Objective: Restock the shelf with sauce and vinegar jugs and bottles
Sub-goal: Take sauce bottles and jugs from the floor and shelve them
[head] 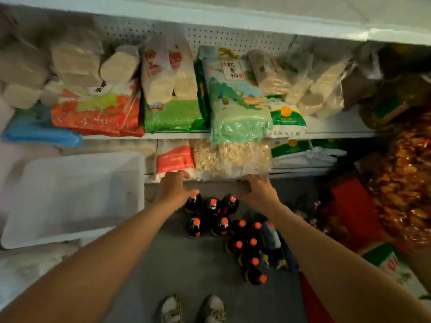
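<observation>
Grey floor (186, 264) below stocked shelves (233, 135): dark bottles (219, 226) stand clustered; a white bin (70, 197) sits alongside. Left hand (173, 188) and right hand (258, 191), fingers loosely spread, reach at a clear bag (233, 157); actual grasp cannot be told.

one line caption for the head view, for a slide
Both hands, left and right, reach toward the lower shelf edge above dark orange-capped bottles standing on the floor.

Dim aisle: grey floor (186, 264), white pegboard back wall (233, 37), metal shelves (326, 130) w/ bagged goods.
</observation>
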Available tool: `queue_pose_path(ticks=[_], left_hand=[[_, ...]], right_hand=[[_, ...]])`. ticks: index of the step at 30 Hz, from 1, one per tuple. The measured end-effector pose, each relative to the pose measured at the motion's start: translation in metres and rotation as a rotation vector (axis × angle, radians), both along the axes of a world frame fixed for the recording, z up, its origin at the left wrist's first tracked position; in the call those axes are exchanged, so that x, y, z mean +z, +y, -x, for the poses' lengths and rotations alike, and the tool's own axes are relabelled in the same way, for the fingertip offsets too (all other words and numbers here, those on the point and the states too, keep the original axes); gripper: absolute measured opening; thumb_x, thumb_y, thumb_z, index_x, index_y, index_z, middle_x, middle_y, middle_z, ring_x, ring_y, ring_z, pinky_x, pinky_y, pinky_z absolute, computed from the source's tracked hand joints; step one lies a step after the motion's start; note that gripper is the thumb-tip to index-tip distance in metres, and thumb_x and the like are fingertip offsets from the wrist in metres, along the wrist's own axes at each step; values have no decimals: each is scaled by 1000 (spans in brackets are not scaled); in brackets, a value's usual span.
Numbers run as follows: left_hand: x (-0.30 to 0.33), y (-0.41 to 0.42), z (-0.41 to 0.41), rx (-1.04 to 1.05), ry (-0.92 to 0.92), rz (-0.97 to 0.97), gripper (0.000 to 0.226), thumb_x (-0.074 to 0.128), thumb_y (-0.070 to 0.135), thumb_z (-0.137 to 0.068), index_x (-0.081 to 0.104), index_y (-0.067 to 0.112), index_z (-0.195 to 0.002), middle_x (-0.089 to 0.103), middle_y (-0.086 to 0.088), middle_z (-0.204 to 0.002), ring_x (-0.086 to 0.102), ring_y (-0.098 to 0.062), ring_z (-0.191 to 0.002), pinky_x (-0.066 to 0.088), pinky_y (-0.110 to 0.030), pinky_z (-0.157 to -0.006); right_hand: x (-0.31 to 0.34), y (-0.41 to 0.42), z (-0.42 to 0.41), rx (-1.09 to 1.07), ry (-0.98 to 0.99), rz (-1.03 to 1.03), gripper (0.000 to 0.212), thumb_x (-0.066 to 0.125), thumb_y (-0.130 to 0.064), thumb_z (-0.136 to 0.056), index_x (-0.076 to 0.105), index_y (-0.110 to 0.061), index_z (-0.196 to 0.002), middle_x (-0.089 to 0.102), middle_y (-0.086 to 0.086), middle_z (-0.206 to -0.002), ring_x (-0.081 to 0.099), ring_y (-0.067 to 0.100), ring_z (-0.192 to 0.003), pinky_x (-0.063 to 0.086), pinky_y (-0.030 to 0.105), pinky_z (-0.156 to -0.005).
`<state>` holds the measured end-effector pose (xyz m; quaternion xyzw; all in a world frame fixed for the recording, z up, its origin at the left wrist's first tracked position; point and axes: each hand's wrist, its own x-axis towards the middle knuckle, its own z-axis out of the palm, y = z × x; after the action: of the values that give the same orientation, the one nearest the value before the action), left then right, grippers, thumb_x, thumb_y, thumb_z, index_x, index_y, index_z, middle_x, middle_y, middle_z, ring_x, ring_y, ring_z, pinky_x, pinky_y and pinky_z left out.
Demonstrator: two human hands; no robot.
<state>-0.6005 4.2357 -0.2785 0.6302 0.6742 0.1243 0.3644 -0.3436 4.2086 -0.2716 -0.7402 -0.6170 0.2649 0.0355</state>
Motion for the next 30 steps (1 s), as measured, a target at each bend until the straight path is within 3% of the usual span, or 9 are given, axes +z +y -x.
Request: queue_pose_path(ticks=[3,8,13,16,18,23,26,30], left_hand=[[-73,-17,-2,-7,-36,76,46,84,29,-77,66,10,-116,64,-10,-118,58,-27,-111,45,-35,-94],[-204,-44,15,15,-32,184,47,78,29,-84,64,9,-124,64,-10,-127,58,-26,-118,34,-21,-85],[-341,-53,34,1,-58,278,55,77,41,-83,60,24,-133,61,-8,-134,56,-23,-125,43,-31,-99],[-419,-52,38,30,-147,335,61,76,47,-82,54,36,-138,56,-8,-141,52,-19,-130,44,-36,-105],[-466,-48,39,34,-214,367,66,76,48,-82,48,42,-141,51,-4,-147,47,-13,-135,41,-31,-103],[-566,-23,39,5,-523,436,89,79,24,-83,26,37,-154,28,6,-160,26,-3,-144,25,-25,-114],[-605,-3,39,-82,-645,450,103,82,26,-77,18,34,-157,24,14,-161,21,1,-145,19,-27,-119],[-631,14,38,-203,-730,445,105,83,46,-63,28,42,-152,37,22,-154,31,6,-141,26,-19,-113]], right_hand=[[-76,-15,0,-62,64,62,59,75,-56,-80,63,-22,-126,63,3,-128,53,27,-124,48,41,-99],[-205,-43,14,-129,178,164,50,72,-55,-83,69,-21,-119,68,4,-117,58,27,-116,47,38,-95],[-330,-59,36,-227,310,167,50,76,-50,-82,68,-21,-122,68,2,-118,62,25,-111,51,41,-96],[-404,-64,47,-279,405,165,50,76,-50,-83,67,-22,-124,66,0,-122,62,22,-114,50,41,-99],[-452,-64,53,-278,433,162,51,74,-52,-84,66,-23,-126,64,0,-127,60,21,-118,49,40,-102],[-560,-64,66,-296,593,24,36,76,-48,-84,68,-29,-114,59,-24,-112,57,9,-118,47,32,-102],[-610,-62,69,-307,738,-45,28,78,-41,-84,67,-30,-107,65,-11,-118,60,8,-116,49,42,-104],[-650,-56,78,-259,929,-164,28,81,-18,-81,69,1,-97,68,19,-107,64,34,-109,47,58,-100]])
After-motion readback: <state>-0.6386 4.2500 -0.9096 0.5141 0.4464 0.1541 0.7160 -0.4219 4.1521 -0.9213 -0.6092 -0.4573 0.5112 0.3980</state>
